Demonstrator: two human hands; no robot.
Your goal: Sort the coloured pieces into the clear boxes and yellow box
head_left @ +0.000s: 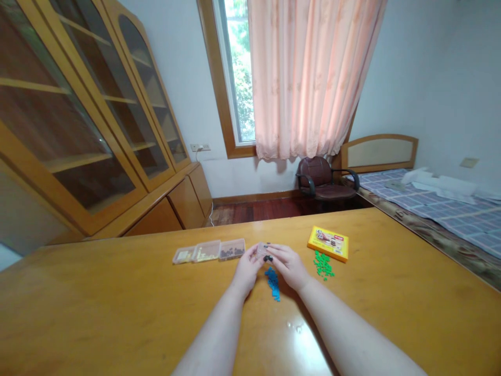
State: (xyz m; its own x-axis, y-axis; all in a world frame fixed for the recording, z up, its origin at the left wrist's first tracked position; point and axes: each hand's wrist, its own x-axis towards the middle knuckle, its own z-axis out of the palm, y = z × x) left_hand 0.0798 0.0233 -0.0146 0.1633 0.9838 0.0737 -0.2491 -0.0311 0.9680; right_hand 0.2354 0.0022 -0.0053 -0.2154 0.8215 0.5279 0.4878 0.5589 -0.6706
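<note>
My left hand [246, 270] is closed round the side of a small clear plastic box [261, 250], held just above the table. My right hand [290, 265] comes in from the other side, its fingers bent against the same box. Small shiny dark spots show at the right fingertips; whether they are nails or pieces I cannot tell. Under and between the hands lies a loose pile of small blue pieces [273, 284]. Three shallow clear trays stand left of my hands: one with dark pieces [235, 250], the other two [207, 251] with pale yellowish ones.
A yellow flat box [327, 243] with printed pictures lies to the right, with a pile of small green pieces [323, 265] in front of it. The wooden table [117, 303] spans the foreground. Beyond stand a chair [323, 180], a bed [442, 196] and a glass-door cabinet [144, 180].
</note>
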